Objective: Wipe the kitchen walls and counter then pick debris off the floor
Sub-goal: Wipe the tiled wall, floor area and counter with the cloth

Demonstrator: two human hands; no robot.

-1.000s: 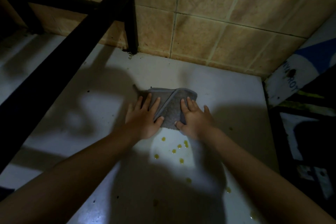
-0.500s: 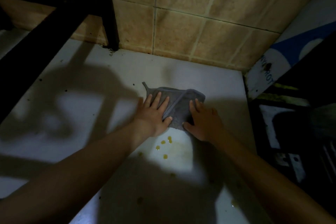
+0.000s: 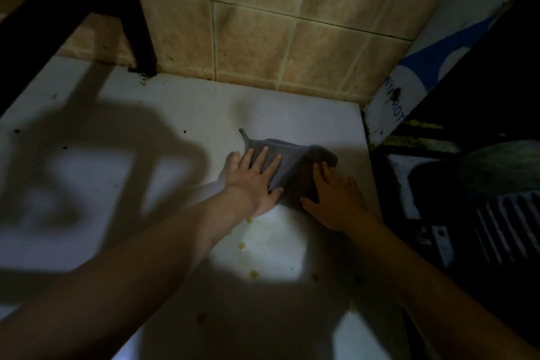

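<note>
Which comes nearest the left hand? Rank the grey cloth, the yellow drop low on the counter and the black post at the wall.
1. Grey cloth, under the left hand.
2. Yellow drop, nearer the camera.
3. Black post, far left at the wall.

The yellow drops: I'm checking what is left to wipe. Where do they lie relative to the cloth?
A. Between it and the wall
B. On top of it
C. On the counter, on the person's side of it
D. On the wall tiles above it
C: the drops dot the counter on the person's side of the cloth, under both hands.
</note>
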